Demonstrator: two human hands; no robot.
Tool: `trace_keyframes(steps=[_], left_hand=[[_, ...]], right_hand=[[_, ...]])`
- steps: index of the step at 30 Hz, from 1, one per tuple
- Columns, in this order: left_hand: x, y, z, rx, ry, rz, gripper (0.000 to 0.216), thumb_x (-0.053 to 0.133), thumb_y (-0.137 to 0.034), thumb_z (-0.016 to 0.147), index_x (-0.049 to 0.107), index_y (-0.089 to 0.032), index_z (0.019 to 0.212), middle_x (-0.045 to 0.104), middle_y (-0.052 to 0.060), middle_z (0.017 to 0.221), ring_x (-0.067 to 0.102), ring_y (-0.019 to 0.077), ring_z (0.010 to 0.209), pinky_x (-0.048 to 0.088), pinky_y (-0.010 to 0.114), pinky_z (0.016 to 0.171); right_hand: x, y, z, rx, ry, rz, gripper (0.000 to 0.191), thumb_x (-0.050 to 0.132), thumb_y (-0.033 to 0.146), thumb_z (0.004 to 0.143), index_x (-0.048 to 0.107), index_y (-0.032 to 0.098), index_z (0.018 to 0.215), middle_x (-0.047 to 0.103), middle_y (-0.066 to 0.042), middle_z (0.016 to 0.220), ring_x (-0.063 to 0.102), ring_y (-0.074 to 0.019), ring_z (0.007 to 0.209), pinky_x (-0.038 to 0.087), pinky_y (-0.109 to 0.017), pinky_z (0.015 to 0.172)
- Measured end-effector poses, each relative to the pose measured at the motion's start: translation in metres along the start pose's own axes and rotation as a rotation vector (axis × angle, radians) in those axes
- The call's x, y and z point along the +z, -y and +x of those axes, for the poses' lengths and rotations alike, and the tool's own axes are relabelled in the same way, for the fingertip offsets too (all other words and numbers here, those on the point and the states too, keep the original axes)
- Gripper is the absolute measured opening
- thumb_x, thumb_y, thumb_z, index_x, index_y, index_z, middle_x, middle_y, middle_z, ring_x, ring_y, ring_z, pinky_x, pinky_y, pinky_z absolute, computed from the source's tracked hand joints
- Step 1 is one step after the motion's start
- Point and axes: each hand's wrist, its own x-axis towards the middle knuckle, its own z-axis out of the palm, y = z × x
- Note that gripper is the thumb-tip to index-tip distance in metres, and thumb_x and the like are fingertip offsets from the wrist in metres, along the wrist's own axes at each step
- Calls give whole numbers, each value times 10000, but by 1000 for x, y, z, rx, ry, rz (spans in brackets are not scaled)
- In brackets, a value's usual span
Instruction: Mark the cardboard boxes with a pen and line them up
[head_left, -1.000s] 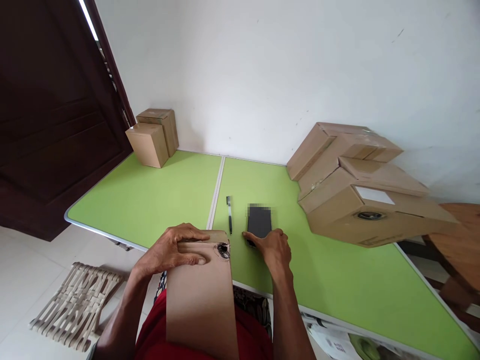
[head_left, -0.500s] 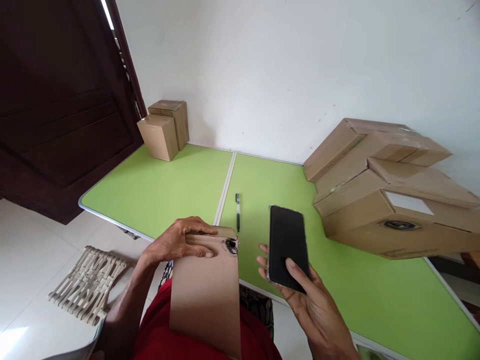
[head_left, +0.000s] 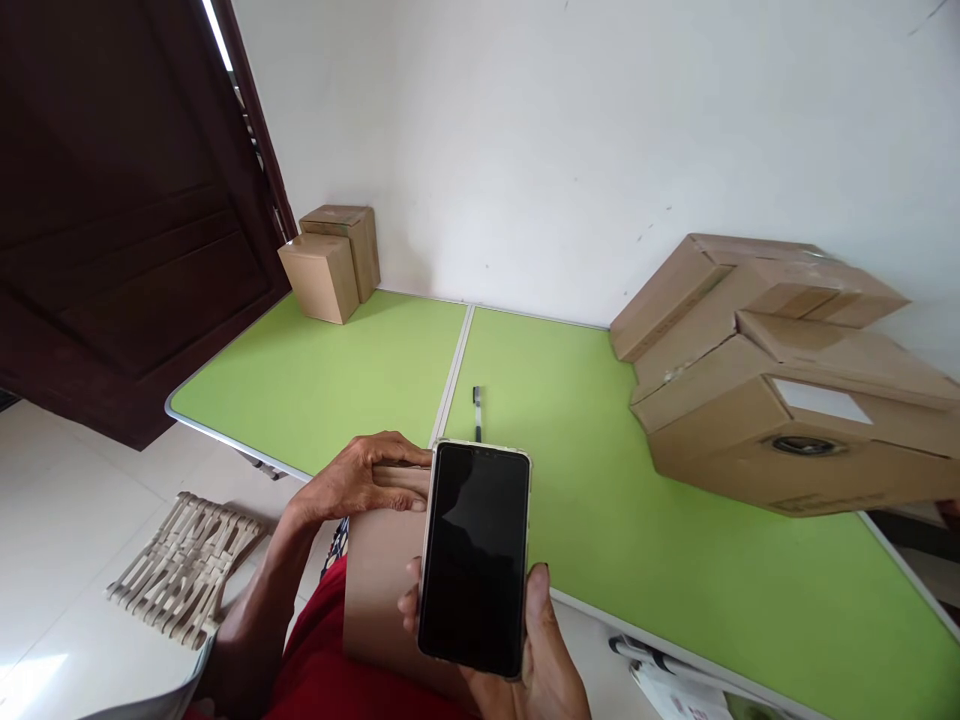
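Observation:
My left hand (head_left: 360,482) grips the top edge of a brown cardboard box (head_left: 379,570), which is tilted against my lap at the table's front edge. In my right hand (head_left: 551,640) is a smartphone (head_left: 474,560) with a dark screen and a pale case, held upright. The phone covers the right part of the box, including the corner with the dark hole. Just beyond the phone's top edge a pen (head_left: 477,405) lies on the green table (head_left: 555,375); its lower end is hidden by the phone.
Two small cardboard boxes (head_left: 322,275) stand at the table's far left. Several larger cartons (head_left: 757,420) lean together at the right against the white wall (head_left: 525,150). A woven stool (head_left: 184,565) is on the floor at left, below a dark wooden door (head_left: 112,200).
My right hand has brought the phone left, from beside the box to in front of it, and turned it more upright. My left hand stays on the box.

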Motion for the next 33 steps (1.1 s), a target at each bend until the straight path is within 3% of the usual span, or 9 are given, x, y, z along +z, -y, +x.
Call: trace_keyframes(steps=[9, 15, 18, 22, 27, 30, 33], left_hand=[[0, 1, 0, 8, 1, 19, 452, 910, -455, 832, 844, -206, 1204, 766, 131, 1289, 732, 275, 1104, 573, 362, 973], [1, 3, -1, -4, 1, 3, 446, 928, -386, 826, 843, -231, 1235, 766, 117, 1295, 730, 271, 1149, 559, 347, 997], [1, 4, -1, -8, 0, 2, 504, 940, -414, 807, 828, -240, 1267, 767, 111, 1282, 729, 275, 1166, 548, 360, 1031], [1, 4, -2, -34, -5, 7, 502, 938, -408, 807, 820, -241, 1266, 761, 107, 1283, 731, 275, 1188, 554, 365, 1040], [2, 2, -2, -59, -12, 18, 483, 911, -372, 821, 812, -241, 1275, 753, 103, 1296, 733, 277, 1170, 579, 366, 972], [3, 3, -3, -65, -12, 30, 478, 903, -363, 821, 812, -251, 1278, 756, 99, 1299, 726, 285, 1182, 573, 387, 987], [3, 4, -3, -61, -14, 33, 483, 911, -347, 812, 816, -254, 1276, 756, 104, 1313, 719, 298, 1211, 558, 413, 1029]], right_hand=[[-4, -4, -2, 27, 16, -2, 727, 642, 863, 865, 855, 237, 1169, 837, -147, 1172, 802, -345, 966, 596, -530, 975], [-4, -6, -6, 8, -68, -100, 750, 560, 950, 815, 886, 321, 1062, 849, -128, 1103, 796, -439, 952, 588, -656, 975], [-9, 0, -4, -26, -100, -102, 761, 540, 932, 845, 883, 298, 1085, 844, -143, 1138, 797, -432, 975, 597, -638, 987], [-27, 31, 12, -172, -144, -150, 749, 559, 918, 865, 870, 280, 1103, 844, -142, 1144, 815, -393, 961, 615, -612, 977], [-71, 91, 64, -423, -368, -338, 743, 665, 877, 846, 803, 245, 1212, 852, -115, 1096, 826, -345, 963, 619, -555, 1000], [-101, 115, 101, -488, -493, -474, 733, 742, 846, 799, 789, 201, 1145, 851, -105, 976, 829, -309, 865, 665, -455, 859], [-126, 127, 131, -498, -599, -535, 609, 800, 765, 756, 772, 204, 991, 827, -67, 851, 797, -266, 728, 648, -374, 667]])
